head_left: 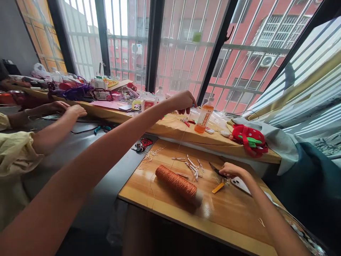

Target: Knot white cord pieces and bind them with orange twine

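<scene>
My left hand [184,101] is raised over the ledge at arm's length, its fingers pinched on a thin thread. From there the thread [182,137] runs down to a big orange spool of thread [176,180] lying on its side on the wooden board. Low over the board's right part, my right hand [230,170] is closed around black scissors [216,169], whose blades point to the upper left. Between the spool and the scissors lie several short white cord pieces [194,167]. Beneath my right hand rests a yellow-handled tool [218,187], its other end partly hidden.
A bottle of orange drink [204,116] and a red strawberry-patterned pouch [249,139] stand on the cloth-covered ledge [170,125]. A phone [241,185] lies right of the scissors. At left, another person's hands [69,108] work near teal-handled pliers [102,129].
</scene>
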The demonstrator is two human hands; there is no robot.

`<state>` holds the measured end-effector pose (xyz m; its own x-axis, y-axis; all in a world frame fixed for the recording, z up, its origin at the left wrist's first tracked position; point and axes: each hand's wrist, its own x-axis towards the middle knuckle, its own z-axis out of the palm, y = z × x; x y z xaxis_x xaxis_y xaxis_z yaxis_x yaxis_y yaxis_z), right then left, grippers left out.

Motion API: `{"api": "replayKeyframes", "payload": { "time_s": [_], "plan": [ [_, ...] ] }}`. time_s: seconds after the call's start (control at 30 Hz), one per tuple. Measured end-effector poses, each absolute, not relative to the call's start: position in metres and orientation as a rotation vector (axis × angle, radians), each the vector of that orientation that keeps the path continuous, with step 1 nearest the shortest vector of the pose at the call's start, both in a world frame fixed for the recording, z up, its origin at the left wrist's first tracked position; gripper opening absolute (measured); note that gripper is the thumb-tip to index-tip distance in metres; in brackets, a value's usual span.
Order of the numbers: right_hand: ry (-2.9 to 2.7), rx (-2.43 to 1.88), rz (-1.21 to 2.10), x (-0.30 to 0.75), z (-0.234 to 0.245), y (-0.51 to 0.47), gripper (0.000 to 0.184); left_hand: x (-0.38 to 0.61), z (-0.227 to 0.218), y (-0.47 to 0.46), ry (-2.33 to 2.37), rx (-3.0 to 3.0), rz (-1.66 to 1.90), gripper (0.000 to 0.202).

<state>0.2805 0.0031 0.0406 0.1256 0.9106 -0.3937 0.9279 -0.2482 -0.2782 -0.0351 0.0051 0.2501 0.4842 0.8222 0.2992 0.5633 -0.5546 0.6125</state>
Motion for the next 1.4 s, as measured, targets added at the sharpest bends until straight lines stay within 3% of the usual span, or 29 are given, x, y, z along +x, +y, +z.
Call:
{"api": "replayKeyframes", "payload": {
  "time_s": [0.07, 0.2, 0.47, 0.73, 1.0, 1.27, 1.4],
  "plan": [
    [1.994, 2.369, -0.858, 0.285, 0.053, -0.017, 0.025, -0.032, 0.254, 0.006, 1.183, 2.341, 0.778, 0.03],
    [2.423, 2.144, -1.492, 0.264, 0.082, -0.072, 0.058, -0.026, 0.261, 0.005, 1.23, 2.398, 0.747, 0.031],
    [2.432, 1.63, -1.404, 0.179, 0.102, -0.105, 0.042, -0.021, 0.256, 0.008, 1.304, 2.434, 0.778, 0.03],
    [2.632, 1.58, -1.133, 0.175, 0.09, -0.085, 0.043, -0.02, 0.264, 0.001, 1.205, 2.408, 0.95, 0.031],
    [2.648, 1.606, -0.602, 0.145, 0.107, -0.083, 0.033, -0.022, 0.261, 0.0, 1.246, 2.475, 0.895, 0.032],
    [2.783, 1.543, -0.533, 0.131, 0.113, -0.068, 0.029, -0.025, 0.269, -0.005, 1.229, 2.491, 0.945, 0.034],
    [2.792, 1.504, -0.642, 0.127, 0.107, -0.072, 0.029, -0.03, 0.269, -0.007, 1.259, 2.472, 0.802, 0.039]
  ]
}}
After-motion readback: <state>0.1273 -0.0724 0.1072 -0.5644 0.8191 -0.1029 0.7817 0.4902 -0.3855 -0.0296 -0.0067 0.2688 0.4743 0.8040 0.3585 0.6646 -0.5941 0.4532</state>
